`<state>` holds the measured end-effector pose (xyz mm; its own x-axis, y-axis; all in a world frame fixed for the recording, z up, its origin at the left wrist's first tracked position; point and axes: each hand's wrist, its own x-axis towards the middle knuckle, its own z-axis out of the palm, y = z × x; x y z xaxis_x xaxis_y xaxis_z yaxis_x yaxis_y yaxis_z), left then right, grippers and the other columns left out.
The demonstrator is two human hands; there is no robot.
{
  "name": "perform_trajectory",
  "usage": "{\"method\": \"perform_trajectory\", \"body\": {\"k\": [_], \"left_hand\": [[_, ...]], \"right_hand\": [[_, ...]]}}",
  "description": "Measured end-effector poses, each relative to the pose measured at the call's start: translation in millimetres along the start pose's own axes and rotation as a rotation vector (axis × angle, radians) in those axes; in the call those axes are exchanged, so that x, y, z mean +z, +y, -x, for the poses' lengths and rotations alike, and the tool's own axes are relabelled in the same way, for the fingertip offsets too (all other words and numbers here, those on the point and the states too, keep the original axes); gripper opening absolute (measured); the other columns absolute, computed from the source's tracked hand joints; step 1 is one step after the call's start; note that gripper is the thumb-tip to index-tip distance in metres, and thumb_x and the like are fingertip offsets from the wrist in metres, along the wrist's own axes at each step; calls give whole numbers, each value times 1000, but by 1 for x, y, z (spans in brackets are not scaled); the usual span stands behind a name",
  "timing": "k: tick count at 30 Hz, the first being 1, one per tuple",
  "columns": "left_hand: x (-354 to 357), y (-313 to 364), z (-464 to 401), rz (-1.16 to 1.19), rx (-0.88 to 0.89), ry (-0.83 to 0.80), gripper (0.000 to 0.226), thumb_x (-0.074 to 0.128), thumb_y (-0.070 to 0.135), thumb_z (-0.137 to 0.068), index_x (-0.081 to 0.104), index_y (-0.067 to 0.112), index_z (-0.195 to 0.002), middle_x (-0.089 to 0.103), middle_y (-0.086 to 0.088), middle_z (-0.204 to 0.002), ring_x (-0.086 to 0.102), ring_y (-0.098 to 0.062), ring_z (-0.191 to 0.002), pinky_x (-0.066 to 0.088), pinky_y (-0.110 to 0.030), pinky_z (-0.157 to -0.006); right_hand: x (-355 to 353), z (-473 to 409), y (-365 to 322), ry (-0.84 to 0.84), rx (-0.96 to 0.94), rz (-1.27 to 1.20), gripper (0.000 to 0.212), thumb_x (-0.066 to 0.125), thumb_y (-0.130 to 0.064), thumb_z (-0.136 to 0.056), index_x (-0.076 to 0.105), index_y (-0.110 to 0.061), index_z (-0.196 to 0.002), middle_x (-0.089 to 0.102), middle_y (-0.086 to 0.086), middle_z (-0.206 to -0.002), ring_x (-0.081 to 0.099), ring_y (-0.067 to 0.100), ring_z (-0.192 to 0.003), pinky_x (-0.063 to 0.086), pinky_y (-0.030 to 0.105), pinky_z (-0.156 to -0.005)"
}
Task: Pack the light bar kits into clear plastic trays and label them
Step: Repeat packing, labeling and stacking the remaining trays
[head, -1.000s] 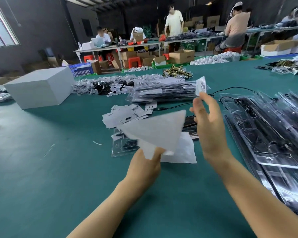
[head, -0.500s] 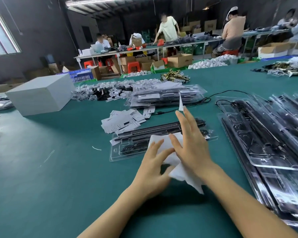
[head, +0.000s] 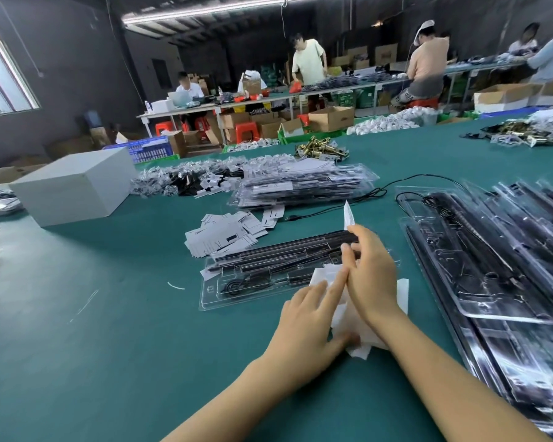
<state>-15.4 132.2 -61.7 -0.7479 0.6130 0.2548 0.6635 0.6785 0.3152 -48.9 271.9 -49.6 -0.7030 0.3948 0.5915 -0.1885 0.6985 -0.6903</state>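
A clear plastic tray (head: 237,295) with black light bars (head: 278,253) and a coiled cable lies on the green table just ahead of my hands. My left hand (head: 310,327) rests flat, fingers straight, on a white backing sheet (head: 403,291) at the tray's near right corner. My right hand (head: 369,272) lies over the tray's right end and the sheet. It pinches a small white label (head: 348,215) that sticks up past its fingertips. The tray's right end is hidden under my right hand.
Loose labels (head: 224,234) lie behind the tray, a stack of packed trays (head: 304,186) beyond them. More trays with light bars (head: 508,250) fill the right. A black cable (head: 396,186) runs between. A white box (head: 74,186) sits left. Other people work at far tables.
My left hand has brought the white sheet down from the air onto the table and flattened on it. My right hand has dropped with the label to the tray's right end.
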Motion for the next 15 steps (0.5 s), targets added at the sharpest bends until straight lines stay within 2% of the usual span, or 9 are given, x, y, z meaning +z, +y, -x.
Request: {"method": "perform_trajectory", "body": {"k": [3, 4, 6, 7, 9, 11, 12, 13, 15], "left_hand": [[5, 3, -11, -72, 53, 127, 84, 46, 28, -96, -25, 44, -136, 53, -2, -118, 46, -28, -103, 37, -39, -91], [5, 4, -15, -82, 52, 148, 83, 44, 23, -96, -26, 46, -135, 54, -4, -112, 45, -30, -94, 39, -39, -87], [6, 8, -24, -100, 25, 185, 83, 41, 16, -95, -21, 50, -139, 53, -6, -106, 42, -29, -85, 39, -39, -79], [6, 10, -28, -85, -7, 177, 82, 41, 13, -93, -10, 50, -145, 52, -6, -106, 40, -28, -84, 40, -39, -76], [9, 14, -31, -166, -30, 97, 73, 50, 8, -84, 31, 44, -144, 52, -8, -105, 38, -27, -82, 39, -35, -66], [13, 23, -33, -311, 49, 82, 50, 66, 7, -62, 66, 32, -106, 56, -6, -88, 47, -26, -72, 35, -26, -53], [14, 30, -35, -386, 53, 71, 36, 66, 9, -57, 67, 28, -88, 57, -2, -83, 49, -25, -68, 32, -24, -50], [16, 34, -40, -385, 55, 69, 26, 62, 11, -64, 62, 26, -86, 55, 0, -85, 49, -25, -73, 33, -25, -55], [25, 42, -51, -297, 65, 48, 16, 48, 22, -91, 53, 22, -106, 52, -1, -103, 44, -25, -94, 34, -30, -73]], "right_hand": [[-7, -8, -5, 160, 135, -181, 17, 53, -12, -96, 62, -12, -111, 67, 3, -102, 61, 15, -86, 41, 12, -69], [-10, -9, -8, 209, 147, -211, 15, 52, -12, -96, 62, -13, -107, 67, 1, -99, 61, 15, -84, 41, 12, -68], [-14, -12, -14, 296, 210, -302, 15, 48, -11, -97, 61, -15, -105, 65, -2, -97, 64, 16, -86, 47, 21, -72], [-17, -14, -19, 336, 261, -372, 16, 46, -10, -97, 60, -15, -105, 64, -6, -96, 65, 15, -87, 50, 28, -73], [-25, -19, -27, 380, 333, -510, 17, 43, -12, -97, 57, -16, -106, 60, -16, -93, 66, 11, -90, 51, 33, -72], [-30, -21, -37, 344, 282, -532, 17, 43, -17, -98, 57, -19, -107, 61, -23, -87, 65, 9, -91, 49, 30, -69], [-30, -19, -43, 304, 244, -525, 16, 44, -18, -97, 57, -20, -107, 61, -28, -86, 65, 8, -90, 48, 29, -67], [-30, -17, -48, 262, 216, -522, 16, 45, -18, -97, 57, -20, -108, 60, -34, -86, 65, 9, -88, 47, 27, -66], [-25, -10, -53, 192, 187, -509, 16, 48, -16, -96, 57, -20, -108, 62, -31, -84, 65, 9, -84, 46, 21, -65]]}}
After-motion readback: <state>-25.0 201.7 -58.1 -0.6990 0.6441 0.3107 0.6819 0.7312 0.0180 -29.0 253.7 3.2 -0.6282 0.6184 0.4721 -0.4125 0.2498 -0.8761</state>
